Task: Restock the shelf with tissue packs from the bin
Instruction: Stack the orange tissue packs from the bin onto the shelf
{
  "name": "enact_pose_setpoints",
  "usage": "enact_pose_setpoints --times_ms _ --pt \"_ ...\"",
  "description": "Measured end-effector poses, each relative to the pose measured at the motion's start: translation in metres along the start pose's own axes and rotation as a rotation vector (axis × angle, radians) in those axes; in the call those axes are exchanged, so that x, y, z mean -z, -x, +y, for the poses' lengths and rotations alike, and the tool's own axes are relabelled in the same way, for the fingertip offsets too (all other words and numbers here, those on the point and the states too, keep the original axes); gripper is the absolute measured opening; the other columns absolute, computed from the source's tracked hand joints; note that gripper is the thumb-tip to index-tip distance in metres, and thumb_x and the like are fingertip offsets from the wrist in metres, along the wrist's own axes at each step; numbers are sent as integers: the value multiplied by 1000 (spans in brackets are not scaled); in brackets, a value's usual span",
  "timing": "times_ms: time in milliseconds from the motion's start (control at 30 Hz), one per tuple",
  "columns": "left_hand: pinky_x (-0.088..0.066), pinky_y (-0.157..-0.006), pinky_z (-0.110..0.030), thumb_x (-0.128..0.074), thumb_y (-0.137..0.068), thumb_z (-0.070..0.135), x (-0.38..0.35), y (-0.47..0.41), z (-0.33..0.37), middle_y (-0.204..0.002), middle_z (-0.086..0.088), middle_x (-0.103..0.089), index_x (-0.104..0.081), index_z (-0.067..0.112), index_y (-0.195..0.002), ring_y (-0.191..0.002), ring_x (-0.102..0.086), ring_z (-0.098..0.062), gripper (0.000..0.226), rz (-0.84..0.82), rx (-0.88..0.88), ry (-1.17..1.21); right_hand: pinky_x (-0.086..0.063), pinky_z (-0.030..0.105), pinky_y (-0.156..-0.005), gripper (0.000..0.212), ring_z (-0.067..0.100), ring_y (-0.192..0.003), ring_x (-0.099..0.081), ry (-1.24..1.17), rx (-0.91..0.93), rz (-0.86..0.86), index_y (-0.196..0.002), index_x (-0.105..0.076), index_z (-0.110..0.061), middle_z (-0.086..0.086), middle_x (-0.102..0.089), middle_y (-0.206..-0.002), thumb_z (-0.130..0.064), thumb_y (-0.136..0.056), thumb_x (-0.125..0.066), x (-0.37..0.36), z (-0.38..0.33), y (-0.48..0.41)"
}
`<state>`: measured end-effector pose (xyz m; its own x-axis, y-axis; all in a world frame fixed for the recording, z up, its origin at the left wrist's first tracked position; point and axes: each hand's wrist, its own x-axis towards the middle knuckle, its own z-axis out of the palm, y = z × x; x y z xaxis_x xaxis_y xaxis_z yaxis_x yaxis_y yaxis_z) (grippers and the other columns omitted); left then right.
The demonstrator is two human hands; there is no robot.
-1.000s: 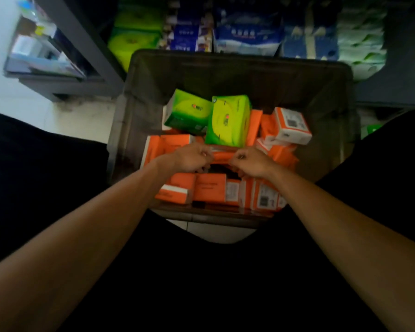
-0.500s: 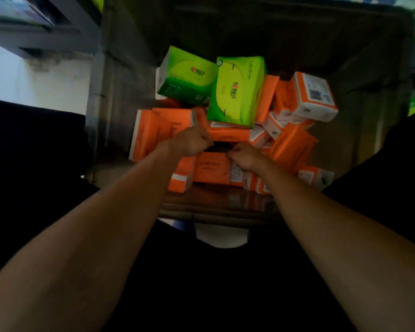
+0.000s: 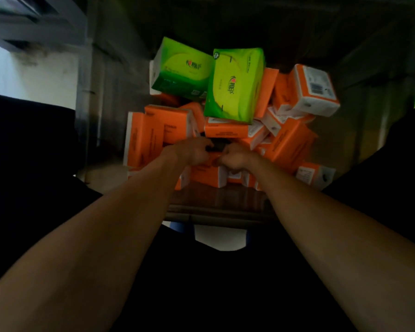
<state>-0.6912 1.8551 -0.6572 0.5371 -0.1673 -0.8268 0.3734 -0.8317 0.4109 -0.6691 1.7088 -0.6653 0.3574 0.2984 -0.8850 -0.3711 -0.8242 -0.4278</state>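
The light is dim. A grey shelf frame (image 3: pixel 34 32), blurred, crosses the upper left corner above a pale, scuffed surface (image 3: pixel 31 70). A patch of pale floor (image 3: pixel 219 238) shows just under the near rim of a dark translucent bin (image 3: pixel 216 209), between the person's dark-clothed legs.

Orange tissue packs (image 3: pixel 225 130) lie in a loose heap in the bin. Two green tissue packs (image 3: pixel 185 70) lean side by side on top at the far side.

The left hand (image 3: pixel 192 152) and right hand (image 3: pixel 236 159) reach into the near part of the heap, close together with a dark gap between them. Both have curled fingers resting on an orange pack (image 3: pixel 207 174) that stands against the near wall. Whether either hand actually grips a pack cannot be told.
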Motion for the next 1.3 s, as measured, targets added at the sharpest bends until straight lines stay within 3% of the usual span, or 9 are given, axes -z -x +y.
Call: enact_pose_setpoints --times_ms 100,233,333,467,633,767,867,1100,1300 --pt "-45 -96 -36 -51 -85 -1 12 5 9 -126 -19 -59 -62 4 -122 -116 -56 -31 39 52 -46 -51 -45 25 -43 8 16 -60 -54 49 55 19 -92 -61 -15 3 -53 -71 -18 -87 -66 4 -13 16" --pt "-48 -88 -36 -53 -85 0 29 25 32 -118 -21 -64 -65 2 -115 -107 -61 -31 32 81 -122 -143 -44 22 -49 10 13 -63 -52 50 173 69 -82 -61 -21 -1 -53 -71 -13 -88 -63 16 -27 46" --pt "-48 -95 -36 -47 -76 21 41 46 47 -126 -10 -62 -63 14 -123 -113 -59 -26 51 138 -176 -175 -44 26 -58 11 17 -77 -54 10 239 133 -96 -68 -14 3 -56 -78 -13 -87 -62 28 -34 67" --pt "-47 -90 -33 -34 -62 27 59 87 68 -117 -13 -66 -67 9 -112 -109 -60 -27 64 256 -213 -140 -47 28 -61 14 17 -75 -53 -135 286 203 -74 -57 -21 4 -52 -78 -24 -87 -62 43 -43 103" --pt "-44 -83 -26 -41 -58 28 77 139 71 -117 -11 -63 -62 8 -117 -106 -58 -24 66 309 -182 -69 -35 17 -53 24 4 -61 -45 -207 503 345 -65 -56 -21 -10 -51 -60 -13 -87 -60 56 -59 152" --pt "-45 -72 -28 -57 -84 11 99 174 72 -99 -8 -62 -60 16 -113 -87 -56 -18 29 429 -198 305 -38 23 -65 17 7 -69 -49 -329 627 416 -67 -57 -22 -10 -52 -66 -18 -84 -59 70 -77 186" --pt "-48 -71 -30 -57 -86 6 121 200 81 -95 -4 -61 -58 21 -114 -88 -59 -19 32 483 -240 622 -40 33 -73 14 17 -77 -52 -451 679 419 -66 -57 -27 2 -50 -76 -25 -80 -59 82 -95 208" --pt "-47 -98 -48 -59 -87 6 170 248 109 -118 -7 -66 -60 18 -121 -111 -61 -26 35 634 -550 951 -44 30 -60 12 14 -70 -55 -888 904 404 -80 -54 -17 2 -55 -78 -11 -89 -58 110 -153 245" --pt "-53 -90 -46 -57 -88 3 199 269 123 -117 -7 -66 -59 16 -123 -110 -62 -26 37 788 -765 1120 -52 32 -75 23 18 -95 -62 -841 1107 287 -108 -60 -21 2 -66 -105 -7 -90 -55 133 -191 266"
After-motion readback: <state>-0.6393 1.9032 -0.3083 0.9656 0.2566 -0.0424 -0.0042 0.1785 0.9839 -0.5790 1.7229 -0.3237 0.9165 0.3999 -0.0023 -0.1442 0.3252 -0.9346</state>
